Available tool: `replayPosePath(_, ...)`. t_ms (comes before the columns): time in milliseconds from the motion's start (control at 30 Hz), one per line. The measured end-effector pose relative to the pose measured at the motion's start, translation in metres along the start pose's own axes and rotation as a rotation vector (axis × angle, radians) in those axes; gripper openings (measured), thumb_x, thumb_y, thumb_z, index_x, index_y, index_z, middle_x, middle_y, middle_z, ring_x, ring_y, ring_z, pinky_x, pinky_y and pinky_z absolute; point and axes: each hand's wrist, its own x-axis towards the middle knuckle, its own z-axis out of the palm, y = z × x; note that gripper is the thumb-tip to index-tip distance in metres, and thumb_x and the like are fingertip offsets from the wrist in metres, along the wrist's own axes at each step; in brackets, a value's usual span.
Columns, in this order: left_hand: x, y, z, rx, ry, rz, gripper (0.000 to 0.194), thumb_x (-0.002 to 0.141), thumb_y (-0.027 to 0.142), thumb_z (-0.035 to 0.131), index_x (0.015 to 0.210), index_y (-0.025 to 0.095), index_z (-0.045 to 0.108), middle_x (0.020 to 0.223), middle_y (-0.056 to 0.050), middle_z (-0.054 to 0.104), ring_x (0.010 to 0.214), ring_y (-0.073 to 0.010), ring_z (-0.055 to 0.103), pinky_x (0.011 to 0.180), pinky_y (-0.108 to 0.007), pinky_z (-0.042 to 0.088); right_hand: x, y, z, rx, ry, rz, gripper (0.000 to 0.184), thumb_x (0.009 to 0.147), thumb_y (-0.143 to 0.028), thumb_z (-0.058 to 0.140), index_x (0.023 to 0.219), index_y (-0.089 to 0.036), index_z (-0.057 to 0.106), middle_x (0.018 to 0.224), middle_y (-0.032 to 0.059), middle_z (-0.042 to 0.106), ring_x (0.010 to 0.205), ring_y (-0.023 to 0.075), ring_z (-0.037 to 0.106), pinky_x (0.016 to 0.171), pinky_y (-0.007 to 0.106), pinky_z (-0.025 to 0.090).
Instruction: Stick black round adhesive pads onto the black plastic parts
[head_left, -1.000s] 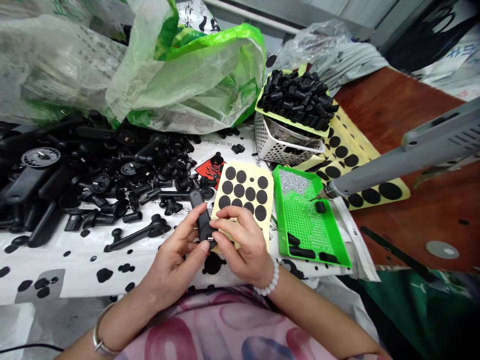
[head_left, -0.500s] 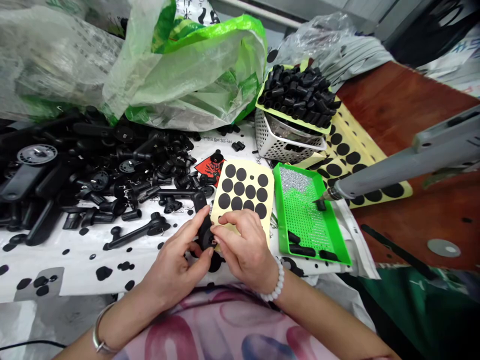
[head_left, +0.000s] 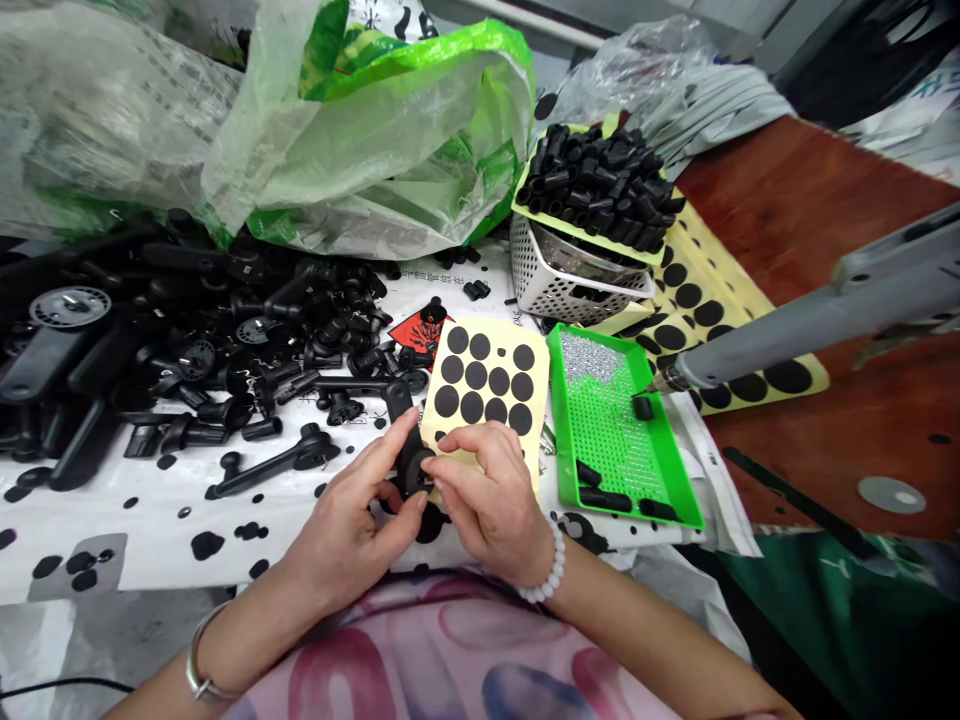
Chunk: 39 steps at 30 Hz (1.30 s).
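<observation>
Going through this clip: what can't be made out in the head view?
Black plastic handle: its lower end is hidden by the left hand and right hand.
White mesh basket: contents mostly hidden by the yellow-green tray on top.
Grey tool: rear end cut off by the right edge.
Silver bits: too small to identify.

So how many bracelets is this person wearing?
2: a metal bangle on the left forearm and a white beaded bracelet on the right wrist.
</observation>
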Motion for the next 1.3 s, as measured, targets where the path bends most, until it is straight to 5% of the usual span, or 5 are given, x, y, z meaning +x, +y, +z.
replayPosePath(233, 0.0, 0.002, -0.003, 0.074, -0.006, 0.032, 0.067, 0.087, 0.021, 0.054, 0.147, 0.035, 0.025, 0.135, -0.007, 0.047, 0.064, -0.0063, 0.053, 0.062, -0.022, 0.052, 0.002, 0.0, -0.001, 0.019, -0.069, 0.073, 0.021, 0.089, -0.016, 0.046, 0.099, -0.017, 0.064, 0.098, 0.0104, 0.06, 0.089, 0.0207, 0.055, 0.078, 0.037, 0.045)
replayPosePath(900, 0.002, -0.004, -0.006, 0.197, -0.05, 0.021, 0.068, 0.086, 0.019, 0.052, 0.147, 0.031, 0.026, 0.11, -0.003, 0.058, 0.063, -0.0086, 0.053, 0.065, -0.025, 0.052, 0.014, 0.006, -0.006, -0.064, -0.255, -0.042, 0.02, 0.088, -0.014, 0.044, 0.08, -0.017, 0.062, 0.083, 0.0067, 0.059, 0.077, 0.0184, 0.049, 0.076, 0.036, 0.04)
replayPosePath(1100, 0.003, -0.008, -0.003, 0.053, -0.04, 0.018, 0.069, 0.085, 0.02, 0.054, 0.147, 0.031, 0.026, 0.122, -0.006, 0.053, 0.064, -0.0075, 0.053, 0.064, -0.024, 0.052, 0.005, 0.01, -0.001, -0.026, -0.163, 0.031, 0.02, 0.09, -0.021, 0.046, 0.1, -0.018, 0.063, 0.094, 0.0091, 0.061, 0.085, 0.0207, 0.053, 0.078, 0.038, 0.042)
replayPosePath(1300, 0.002, -0.007, -0.003, -0.046, -0.03, -0.06, 0.069, 0.084, 0.019, 0.055, 0.147, 0.029, 0.027, 0.131, -0.009, 0.049, 0.059, -0.0041, 0.05, 0.054, -0.019, 0.048, -0.004, 0.007, 0.009, -0.089, -0.085, -0.062, 0.025, 0.089, -0.013, 0.046, 0.106, -0.015, 0.063, 0.095, 0.0121, 0.064, 0.086, 0.0213, 0.055, 0.075, 0.038, 0.044)
